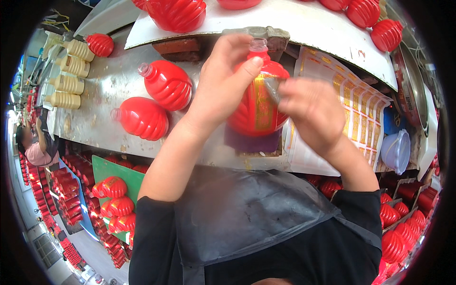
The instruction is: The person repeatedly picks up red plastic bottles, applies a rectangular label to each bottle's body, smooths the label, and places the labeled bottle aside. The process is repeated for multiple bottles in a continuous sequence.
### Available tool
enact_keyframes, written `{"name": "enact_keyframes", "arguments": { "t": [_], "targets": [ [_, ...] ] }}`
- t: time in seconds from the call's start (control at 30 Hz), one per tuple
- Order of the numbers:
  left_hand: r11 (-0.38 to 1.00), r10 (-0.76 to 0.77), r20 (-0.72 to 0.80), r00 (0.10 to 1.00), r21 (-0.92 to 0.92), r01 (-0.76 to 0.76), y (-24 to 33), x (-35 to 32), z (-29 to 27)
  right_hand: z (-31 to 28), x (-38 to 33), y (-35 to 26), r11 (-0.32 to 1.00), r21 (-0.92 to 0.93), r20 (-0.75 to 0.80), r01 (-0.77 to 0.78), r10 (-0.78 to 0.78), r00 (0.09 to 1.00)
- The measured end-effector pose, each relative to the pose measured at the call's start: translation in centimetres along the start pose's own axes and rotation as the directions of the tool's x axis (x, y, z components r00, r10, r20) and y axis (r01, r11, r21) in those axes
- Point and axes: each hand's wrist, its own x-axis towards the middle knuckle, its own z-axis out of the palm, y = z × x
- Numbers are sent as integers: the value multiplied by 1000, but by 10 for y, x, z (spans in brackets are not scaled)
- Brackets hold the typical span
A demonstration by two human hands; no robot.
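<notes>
Closest in, below a dark apron [237,213], sit the black sleeves [152,232], and both bare forearms reach up from there to a red ribbed bottle [246,111]. It lies between the two hands, its base over a purple pad [251,142], its long axis running away from the wearer with the clear neck [258,45] at the far end (whether it lies flat or leans back, I cannot tell). The left hand [225,78] comes from the left and has the neck end: its thumb crosses the shoulder just below the neck, the fingers curling round toward the far side. The right hand [311,107] is at the bottle's right flank, so the body lies to its left; its thumb and fingertips are drawn together at a small grey sliver [272,89], too blurred to identify. A gold label [262,107] runs lengthwise along the upward face, in line with the neck; the right fingertips are just beside its right edge.

Right of the bottle spreads a sheet of gold labels [363,107], under the right forearm. Leftward, two more red bottles [168,85] lie with necks to the left. Farther off are a white board [323,33] beyond the neck and cream containers [67,84] at far left.
</notes>
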Motion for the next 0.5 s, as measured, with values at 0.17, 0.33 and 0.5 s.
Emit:
{"name": "enact_keyframes", "arguments": {
  "t": [0.17, 0.33, 0.5],
  "targets": [
    [991, -7, -26, 1000, -135, 4, -5, 0, 0, 4, -23, -36, 960, 279, 152, -2, -42, 987],
    [995, 57, -21, 998, -85, -59, -6, -8, 2, -4, 14, -33, 854, 100, 14, -511, 512, 859],
    [994, 101, -42, 994, -47, -103, -5, -15, 5, 4, 39, -38, 807, 188, -148, -560, 587, 796]
  ]
}}
